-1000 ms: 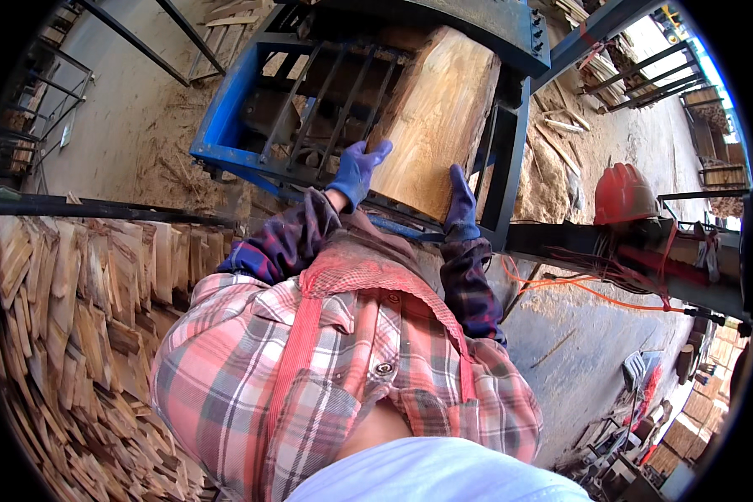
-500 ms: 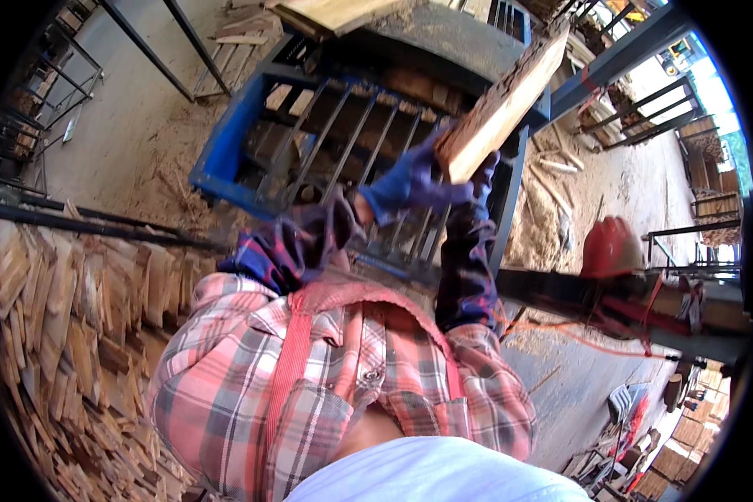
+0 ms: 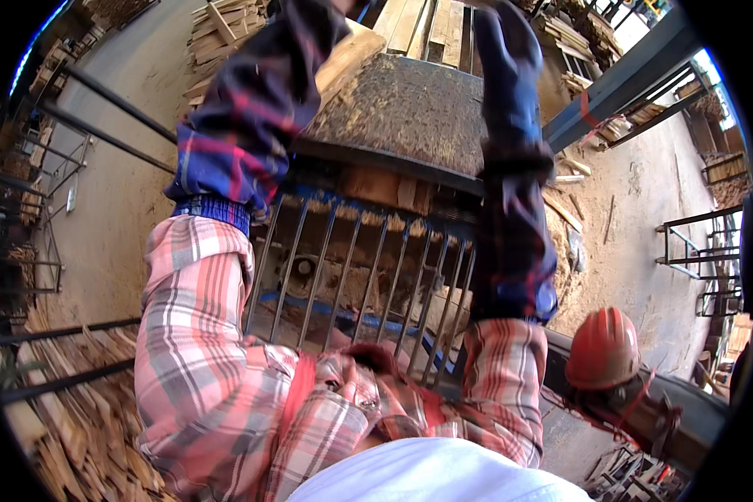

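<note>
Both my arms stretch far forward over a machine with a dark, sawdust-covered top plate (image 3: pixel 410 105). My left hand is past the upper edge of the picture, with only the sleeve and a sliver of wrist showing. Beside that forearm a wooden board (image 3: pixel 351 60) lies along the plate's left side. My right hand (image 3: pixel 510 46), in a blue glove, is at the plate's far right corner, near several pale planks (image 3: pixel 431 29) beyond the plate. Blur and the picture edge hide its fingertips, so I cannot tell what it grips.
Metal bars (image 3: pixel 343 284) form a grate in front of me. A red hard hat (image 3: pixel 602 347) sits on a beam at right. Wood pieces (image 3: pixel 84 418) are stacked at lower left. A blue-grey post (image 3: pixel 619 79) rises at right. Sawdust (image 3: pixel 577 259) covers the floor.
Both arms have reached forward and spread apart. The thick plank that was between my gloved hands is no longer seen in them. My view has shifted, showing more of the grate.
</note>
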### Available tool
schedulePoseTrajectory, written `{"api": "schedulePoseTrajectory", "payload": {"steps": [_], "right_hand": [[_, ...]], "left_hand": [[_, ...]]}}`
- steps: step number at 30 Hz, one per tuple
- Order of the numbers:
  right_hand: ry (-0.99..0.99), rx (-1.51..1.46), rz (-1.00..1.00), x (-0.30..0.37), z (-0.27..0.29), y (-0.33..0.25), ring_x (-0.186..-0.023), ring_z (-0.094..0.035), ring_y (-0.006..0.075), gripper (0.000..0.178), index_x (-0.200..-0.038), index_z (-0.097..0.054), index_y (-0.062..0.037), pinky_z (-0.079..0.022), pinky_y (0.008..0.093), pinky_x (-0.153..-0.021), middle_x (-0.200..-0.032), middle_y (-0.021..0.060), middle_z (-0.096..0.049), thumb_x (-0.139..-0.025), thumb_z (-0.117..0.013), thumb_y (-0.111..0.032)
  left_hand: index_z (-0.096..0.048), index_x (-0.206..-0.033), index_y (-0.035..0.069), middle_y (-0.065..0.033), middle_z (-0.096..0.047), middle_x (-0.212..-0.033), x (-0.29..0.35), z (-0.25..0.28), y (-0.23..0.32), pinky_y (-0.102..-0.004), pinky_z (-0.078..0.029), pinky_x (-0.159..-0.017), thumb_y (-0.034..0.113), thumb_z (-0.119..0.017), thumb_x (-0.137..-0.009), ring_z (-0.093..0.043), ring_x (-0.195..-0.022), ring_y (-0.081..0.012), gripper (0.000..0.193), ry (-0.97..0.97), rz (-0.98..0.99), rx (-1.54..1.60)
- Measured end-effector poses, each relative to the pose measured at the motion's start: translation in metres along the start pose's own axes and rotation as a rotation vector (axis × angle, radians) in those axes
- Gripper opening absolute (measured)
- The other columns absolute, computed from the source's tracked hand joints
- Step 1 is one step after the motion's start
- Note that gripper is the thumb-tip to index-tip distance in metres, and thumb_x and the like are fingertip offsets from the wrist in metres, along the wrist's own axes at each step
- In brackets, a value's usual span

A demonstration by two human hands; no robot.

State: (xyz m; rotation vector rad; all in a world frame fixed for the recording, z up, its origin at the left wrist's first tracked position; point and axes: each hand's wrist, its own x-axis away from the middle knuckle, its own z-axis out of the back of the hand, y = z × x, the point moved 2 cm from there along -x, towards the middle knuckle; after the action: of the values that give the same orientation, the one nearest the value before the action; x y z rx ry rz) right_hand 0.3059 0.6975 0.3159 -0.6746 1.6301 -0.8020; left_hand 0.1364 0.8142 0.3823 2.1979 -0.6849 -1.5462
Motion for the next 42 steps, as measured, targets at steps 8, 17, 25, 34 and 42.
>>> {"api": "schedulePoseTrajectory", "payload": {"steps": [8,17,25,34,42], "right_hand": [[0.156,0.676,-0.285,0.158,0.123,0.113,-0.112,-0.064,0.0305,0.060,-0.138,-0.052,0.0022,-0.053,0.0391,-0.097,-0.123,0.0211,-0.065,-0.088,-0.078,-0.018],[0.163,0.694,-0.041,0.163,0.112,0.123,-0.106,-0.068,0.0300,0.050,-0.132,-0.058,0.0005,-0.056,0.0387,-0.089,-0.118,0.0200,-0.067,-0.088,-0.074,-0.014],[0.208,0.802,-0.108,0.154,0.137,0.142,-0.105,-0.069,0.0302,0.048,-0.130,-0.059,-0.0023,-0.054,0.0400,-0.093,-0.118,0.0183,-0.069,-0.089,-0.074,-0.023],[0.119,0.968,0.023,0.151,0.125,0.125,-0.099,-0.070,0.0343,0.041,-0.124,-0.062,-0.0014,-0.057,0.0401,-0.086,-0.113,0.0200,-0.070,-0.088,-0.073,-0.018],[0.116,0.845,0.004,0.151,0.117,0.121,-0.095,-0.071,0.0342,0.042,-0.125,-0.062,0.0006,-0.058,0.0403,-0.083,-0.110,0.0207,-0.070,-0.087,-0.073,-0.014]], "left_hand": [[-0.068,-0.097,-0.005,-0.0193,-0.072,-0.088,0.037,0.081,-0.238,-0.0449,-0.054,-0.073,0.040,-0.076,-0.082,-0.070,-0.080,-0.0360,0.048,0.012,0.240,-1.282],[-0.068,-0.101,-0.003,-0.0176,-0.072,-0.091,0.121,0.143,-0.215,-0.0427,-0.054,-0.076,0.040,-0.076,-0.083,-0.069,-0.083,-0.0330,0.048,-0.171,0.490,-1.066],[-0.068,-0.104,-0.002,-0.0161,-0.071,-0.095,0.018,0.086,-0.045,-0.0408,-0.054,-0.078,0.040,-0.076,-0.083,-0.068,-0.086,-0.0304,0.048,-0.113,0.298,-0.609],[-0.069,-0.107,-0.001,-0.0144,-0.070,-0.098,-0.060,0.036,-0.062,-0.0386,-0.053,-0.080,0.040,-0.075,-0.083,-0.067,-0.089,-0.0274,0.048,-0.078,0.042,-0.618],[-0.069,-0.110,0.000,-0.0129,-0.070,-0.102,0.085,0.137,-0.253,-0.0367,-0.053,-0.083,0.041,-0.075,-0.084,-0.066,-0.092,-0.0248,0.049,-0.155,0.392,-1.182]]}}
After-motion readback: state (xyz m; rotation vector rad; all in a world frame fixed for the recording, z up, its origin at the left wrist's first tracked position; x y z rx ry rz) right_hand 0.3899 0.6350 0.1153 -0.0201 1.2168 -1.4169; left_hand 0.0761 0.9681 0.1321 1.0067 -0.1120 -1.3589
